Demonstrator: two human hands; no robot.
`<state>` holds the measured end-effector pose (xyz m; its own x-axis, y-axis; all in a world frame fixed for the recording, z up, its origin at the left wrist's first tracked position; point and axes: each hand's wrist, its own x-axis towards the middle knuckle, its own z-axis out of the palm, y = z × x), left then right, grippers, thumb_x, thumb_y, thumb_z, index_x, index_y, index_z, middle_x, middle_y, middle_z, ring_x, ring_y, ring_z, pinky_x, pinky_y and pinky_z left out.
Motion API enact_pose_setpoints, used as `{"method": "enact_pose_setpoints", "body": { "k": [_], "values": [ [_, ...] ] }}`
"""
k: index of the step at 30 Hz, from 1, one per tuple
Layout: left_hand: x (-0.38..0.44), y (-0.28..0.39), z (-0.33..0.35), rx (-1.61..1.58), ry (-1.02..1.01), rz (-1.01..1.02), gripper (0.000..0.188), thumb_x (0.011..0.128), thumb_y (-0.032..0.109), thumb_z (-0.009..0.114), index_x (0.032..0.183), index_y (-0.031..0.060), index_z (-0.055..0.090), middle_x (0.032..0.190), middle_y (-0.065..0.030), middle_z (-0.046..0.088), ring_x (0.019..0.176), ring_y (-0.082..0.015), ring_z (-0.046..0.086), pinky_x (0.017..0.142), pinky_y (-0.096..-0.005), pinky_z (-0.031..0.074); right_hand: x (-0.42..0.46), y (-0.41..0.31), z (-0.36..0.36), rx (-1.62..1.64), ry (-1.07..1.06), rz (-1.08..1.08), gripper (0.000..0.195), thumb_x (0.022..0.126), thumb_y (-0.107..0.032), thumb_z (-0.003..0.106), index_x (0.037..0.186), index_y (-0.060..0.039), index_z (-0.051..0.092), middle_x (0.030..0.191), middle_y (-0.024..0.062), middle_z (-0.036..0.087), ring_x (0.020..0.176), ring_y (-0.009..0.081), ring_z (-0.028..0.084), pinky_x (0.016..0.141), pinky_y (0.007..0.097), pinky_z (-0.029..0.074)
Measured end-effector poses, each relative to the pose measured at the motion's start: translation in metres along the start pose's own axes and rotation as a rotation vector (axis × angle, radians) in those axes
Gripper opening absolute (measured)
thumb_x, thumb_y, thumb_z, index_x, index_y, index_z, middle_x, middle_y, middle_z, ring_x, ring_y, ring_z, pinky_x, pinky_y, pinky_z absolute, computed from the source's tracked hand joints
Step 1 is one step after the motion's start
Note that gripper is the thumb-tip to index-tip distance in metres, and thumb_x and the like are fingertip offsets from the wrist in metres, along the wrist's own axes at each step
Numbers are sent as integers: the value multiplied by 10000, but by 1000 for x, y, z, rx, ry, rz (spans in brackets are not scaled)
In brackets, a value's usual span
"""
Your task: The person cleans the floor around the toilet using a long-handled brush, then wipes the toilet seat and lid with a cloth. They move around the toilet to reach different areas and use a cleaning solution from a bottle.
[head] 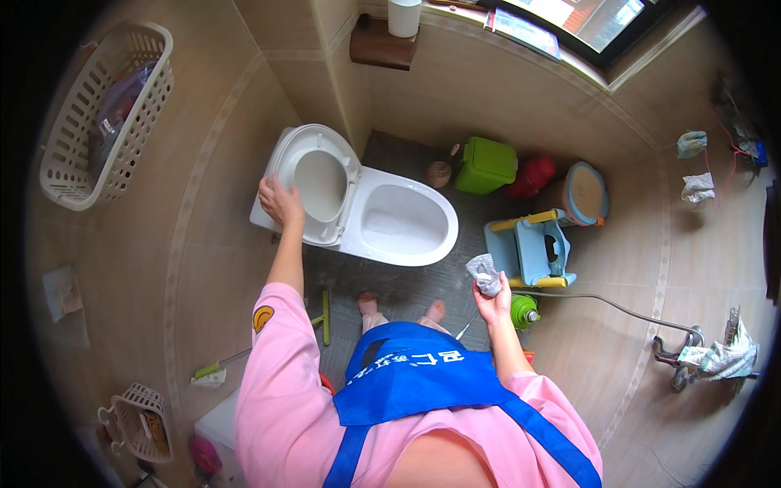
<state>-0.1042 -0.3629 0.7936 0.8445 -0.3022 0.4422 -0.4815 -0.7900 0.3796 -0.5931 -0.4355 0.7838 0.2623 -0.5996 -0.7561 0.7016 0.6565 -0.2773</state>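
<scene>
My left hand [282,201] grips the outer edge of the raised toilet seat [346,210], its thumb towards the seat's face; the fingertips are partly hidden. Behind the seat stands the upright lid [318,186], seen through the ring. The white toilet bowl [448,226] lies uncovered in front of me. To the right of the bowl, my right hand [495,300] holds a crumpled grey cleaning cloth [484,273] up off the floor, near a blue and yellow plastic step stool [503,253].
Along the far wall stand a toilet brush [438,174], a green bin [486,161], a red container [534,175] and a round lidded tub [587,192]. A shower hose [616,303] runs at right near a green bottle [523,311]. A squeegee [326,317] lies by my feet. Wall baskets [149,131] hang left.
</scene>
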Motion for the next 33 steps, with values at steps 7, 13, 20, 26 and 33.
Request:
{"method": "enact_pose_setpoints", "body": {
  "k": [7,13,20,26,33],
  "values": [
    [4,7,-5,40,12,51,481,657,141,715,1096,110,521,1137,-89,476,1076,-295,456,927,-417,368,4,10,-15,25,-10,29,342,915,-357,474,1112,-87,550,1092,87,598,995,244,555,869,414,450],
    [4,5,-9,-8,-13,71,491,672,164,715,1112,73,519,1125,-98,499,1061,-283,470,919,-407,375,4,21,-12,18,-27,70,343,912,-356,482,1107,-83,553,1087,87,598,998,241,553,864,406,450],
    [-32,37,-13,-217,-170,97,517,708,182,682,1173,41,506,1095,-149,486,999,-327,476,876,-410,403,4,10,-14,54,7,37,322,900,-346,509,1067,-78,570,1061,86,606,981,245,557,861,408,457],
    [-180,121,5,-365,-527,341,636,739,240,630,1312,73,411,1138,-158,471,1031,-335,485,872,-424,416,12,-21,-43,139,10,-40,326,922,-339,470,1093,-79,565,1080,84,607,974,233,564,848,404,465],
    [-344,175,113,-279,-977,471,617,772,185,583,1320,12,358,1338,-195,379,1225,-321,389,1045,-418,293,45,-69,-62,83,-33,-134,362,941,-354,428,1194,-121,540,1152,46,591,1021,209,562,850,391,472]
  ]
}}
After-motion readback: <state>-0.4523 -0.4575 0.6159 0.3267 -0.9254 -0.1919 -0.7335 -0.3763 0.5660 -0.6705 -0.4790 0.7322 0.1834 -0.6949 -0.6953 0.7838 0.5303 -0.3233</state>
